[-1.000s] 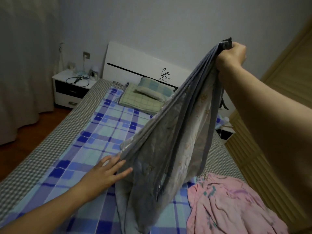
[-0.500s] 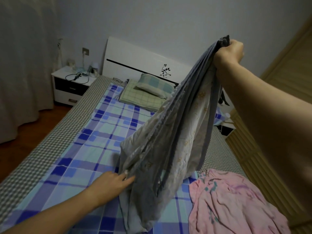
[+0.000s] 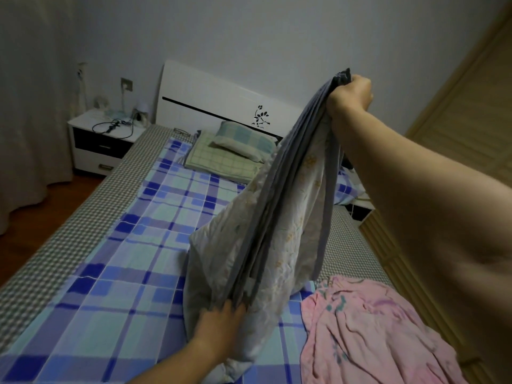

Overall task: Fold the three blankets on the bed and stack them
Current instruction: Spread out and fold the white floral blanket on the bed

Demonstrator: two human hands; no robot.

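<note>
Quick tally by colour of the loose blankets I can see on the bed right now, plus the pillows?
Grey floral blanket, held up by right hand and left hand: 1
Pink blanket, crumpled on the bed: 1
Blue plaid blanket, spread flat: 1
Pillows: 2, stacked
Total: 5

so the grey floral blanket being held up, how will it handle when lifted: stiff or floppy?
Likely floppy: the grey floral blanket hangs in long limp folds from the right hand, its lower part sagging to the bed. Probably light for its size, since one hand holds it up. The layers could slip apart; the left hand grips the lower edges.
</note>
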